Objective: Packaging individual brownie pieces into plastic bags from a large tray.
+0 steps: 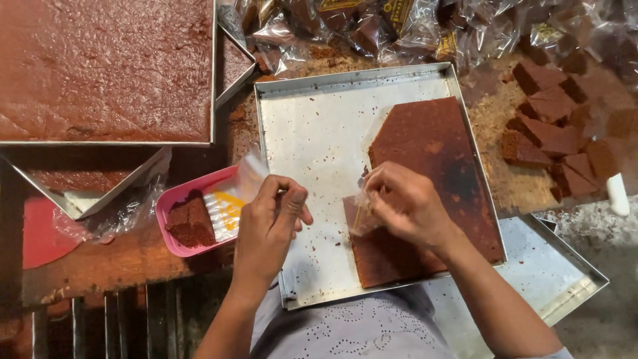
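Note:
My right hand (pixel 402 203) pinches a small clear plastic wrapper (pixel 363 216) over the near left corner of a brown cake slab (pixel 435 179). The slab lies in a metal baking tray (pixel 312 126), filling its right half. My left hand (pixel 272 223) hovers over the tray's left edge with fingers curled; a clear wrapper (pixel 251 171) sticks up just behind it, and I cannot tell whether the fingers grip it. Beside that hand sits a pink plastic tray (pixel 174 199) holding a cut brown cake piece (pixel 191 223) and several flat wrappers.
A large uncut cake in a tray (pixel 106 66) fills the upper left. Cut cake blocks (pixel 551 139) lie at the right near a white knife handle (pixel 618 194). Wrapped pieces (pixel 372 23) are piled along the top. Empty metal trays (pixel 565 266) rest at lower right and left.

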